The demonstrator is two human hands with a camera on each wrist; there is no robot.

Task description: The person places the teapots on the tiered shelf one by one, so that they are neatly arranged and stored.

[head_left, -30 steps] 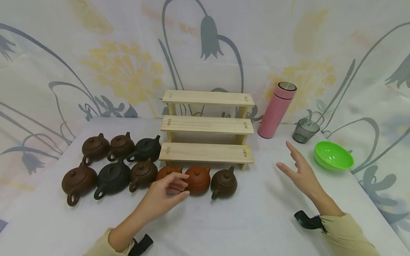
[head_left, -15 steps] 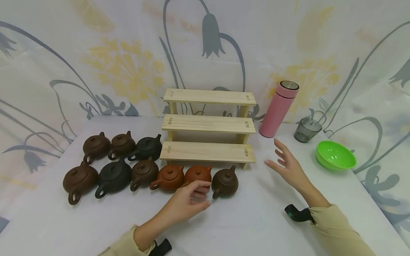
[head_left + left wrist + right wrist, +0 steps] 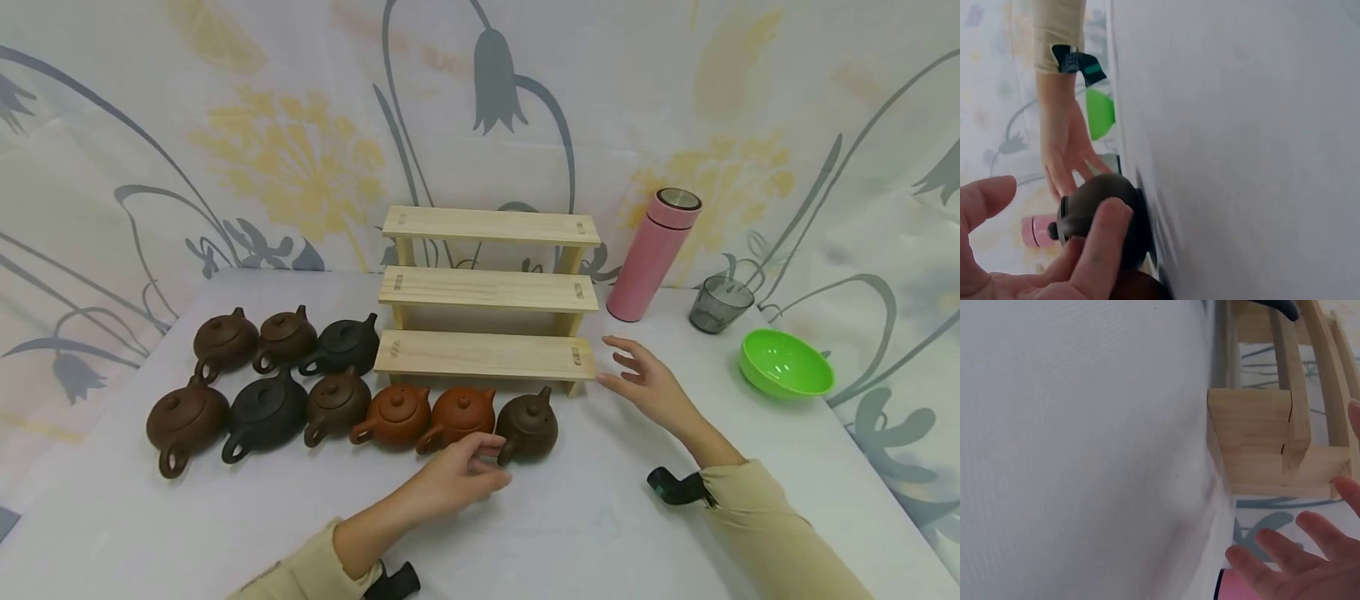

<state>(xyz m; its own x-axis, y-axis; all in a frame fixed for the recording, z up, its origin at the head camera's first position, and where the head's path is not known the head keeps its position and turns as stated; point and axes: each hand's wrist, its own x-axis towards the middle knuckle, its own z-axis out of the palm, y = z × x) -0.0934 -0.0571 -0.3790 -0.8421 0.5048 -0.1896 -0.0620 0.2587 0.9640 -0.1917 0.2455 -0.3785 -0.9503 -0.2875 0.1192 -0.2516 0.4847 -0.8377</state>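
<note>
At the right end of the front row stands a dark brown teapot [image 3: 529, 423], upright on the table. My left hand [image 3: 453, 477] has its fingertips right at that teapot's handle. In the left wrist view the fingers [image 3: 1100, 256] overlap the teapot's body, and the thumb is held apart from them. Just left of it sits an orange-brown teapot [image 3: 465, 414]. My right hand [image 3: 651, 390] hovers with spread, relaxed fingers beside the right end of the three-step wooden shelf [image 3: 483, 356]; it holds nothing.
More teapots, brown, black and orange-brown, like the black teapot [image 3: 266, 412], stand in two rows on the left. Behind the right hand are a pink thermos [image 3: 651, 258], a grey see-through cup [image 3: 720, 306] and a green bowl [image 3: 786, 364]. A patterned cloth hangs behind.
My left hand has moved right, past the orange-brown teapots, to the brown one at the end. My right hand has moved left toward the shelf. The teapots stay in place.
</note>
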